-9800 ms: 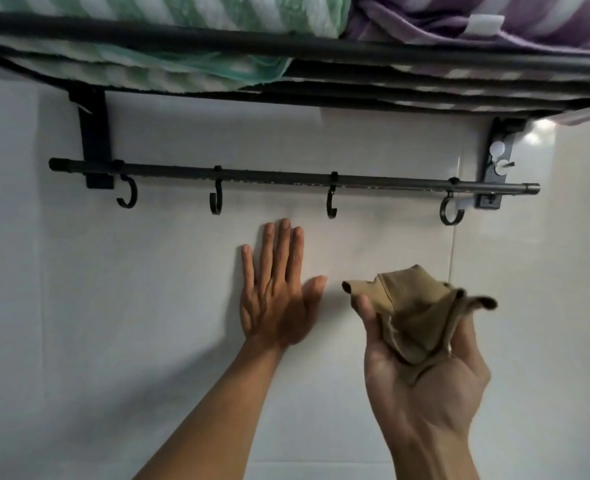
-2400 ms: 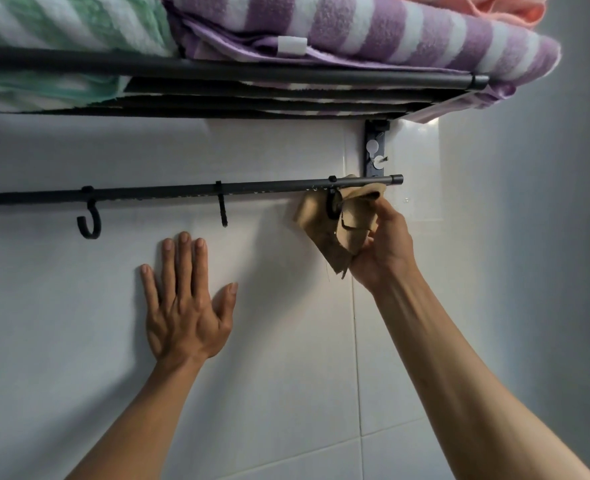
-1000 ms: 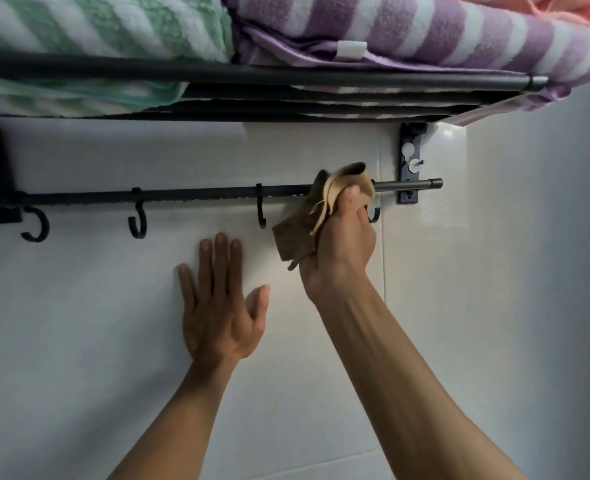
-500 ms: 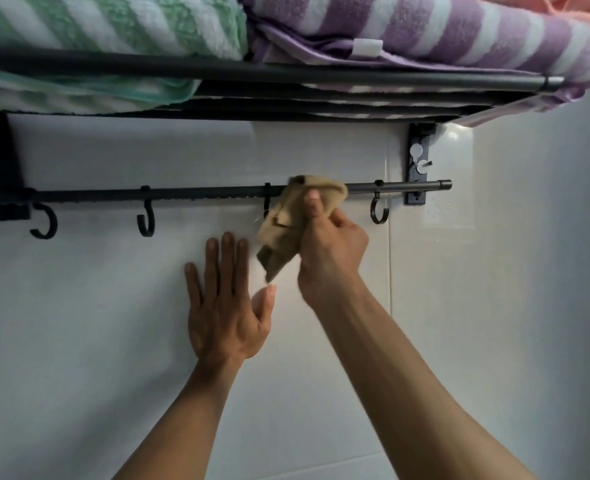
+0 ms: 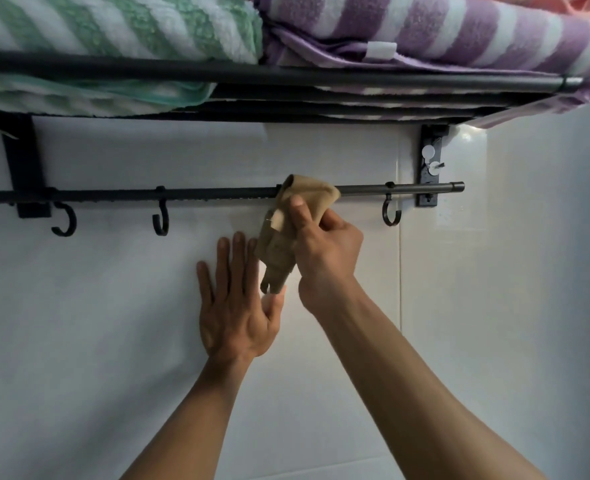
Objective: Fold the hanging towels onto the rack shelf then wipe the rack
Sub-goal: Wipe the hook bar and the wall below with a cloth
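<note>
— While both forearms rise from the bottom of the frame, what are the hands doing?
— At centre, the left hand (image 5: 235,308) lies flat on the white tiled wall (image 5: 96,341), fingers straight and spread, holding nothing. Just to its right, the right hand (image 5: 324,244) has its fingers curled round a tan cloth (image 5: 288,221), thumb pressed on the fabric.
— Where does that cloth sit?
— Its upper fold is draped over the black hook rail (image 5: 200,194) at mid-frame; its tail hangs down over the left fingertips.
— And the hooks?
— Three show: one hook (image 5: 64,221) at left, a second hook (image 5: 161,220) nearer the cloth, a third hook (image 5: 391,211) at right beside the bracket (image 5: 429,168).
— What does the shelf hold?
— Across the top, the rack shelf (image 5: 286,76) carries a green striped towel (image 5: 120,29) at upper left, a purple striped towel (image 5: 460,32) touching it on the right, and a peach towel (image 5: 563,5) in the upper right corner.
</note>
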`<state>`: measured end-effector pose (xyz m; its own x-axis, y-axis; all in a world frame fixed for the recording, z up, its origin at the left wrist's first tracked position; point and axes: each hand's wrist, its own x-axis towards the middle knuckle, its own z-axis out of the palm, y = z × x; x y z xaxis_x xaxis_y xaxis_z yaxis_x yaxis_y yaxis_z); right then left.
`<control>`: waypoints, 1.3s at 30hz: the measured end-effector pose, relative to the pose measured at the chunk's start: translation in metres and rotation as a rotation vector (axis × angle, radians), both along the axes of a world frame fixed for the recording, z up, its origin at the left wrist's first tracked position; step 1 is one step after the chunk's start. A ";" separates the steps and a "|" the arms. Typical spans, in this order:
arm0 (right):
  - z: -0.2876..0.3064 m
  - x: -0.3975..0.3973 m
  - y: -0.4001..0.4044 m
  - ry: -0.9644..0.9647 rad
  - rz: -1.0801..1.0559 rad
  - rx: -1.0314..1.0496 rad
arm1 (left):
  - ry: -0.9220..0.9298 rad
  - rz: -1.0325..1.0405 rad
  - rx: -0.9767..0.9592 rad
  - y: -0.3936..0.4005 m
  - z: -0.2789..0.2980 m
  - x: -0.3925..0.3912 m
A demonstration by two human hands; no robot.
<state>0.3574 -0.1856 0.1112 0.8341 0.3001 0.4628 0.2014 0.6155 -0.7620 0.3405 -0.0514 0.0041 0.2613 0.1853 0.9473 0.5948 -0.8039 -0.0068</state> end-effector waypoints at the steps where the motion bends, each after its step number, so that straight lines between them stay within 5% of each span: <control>1: -0.001 0.004 -0.004 -0.020 0.003 -0.007 | -0.004 -0.002 0.008 0.001 0.000 0.000; 7: -0.007 0.028 -0.026 0.007 -0.131 0.059 | -0.028 0.031 0.049 0.003 -0.002 -0.001; 13: -0.006 0.003 -0.003 -0.061 0.028 0.043 | -0.019 -0.038 0.020 0.002 -0.001 0.001; 27: 0.008 -0.023 -0.008 0.063 0.002 0.024 | 0.094 -0.067 -0.027 0.002 0.003 -0.011; 39: 0.003 -0.027 -0.011 0.061 0.019 0.073 | -0.041 0.110 -0.066 0.107 -0.014 -0.145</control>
<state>0.3309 -0.1967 0.1137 0.8560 0.2837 0.4321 0.1434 0.6728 -0.7258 0.1960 0.0560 -0.0102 0.1971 0.2734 0.9415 0.6783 -0.7314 0.0704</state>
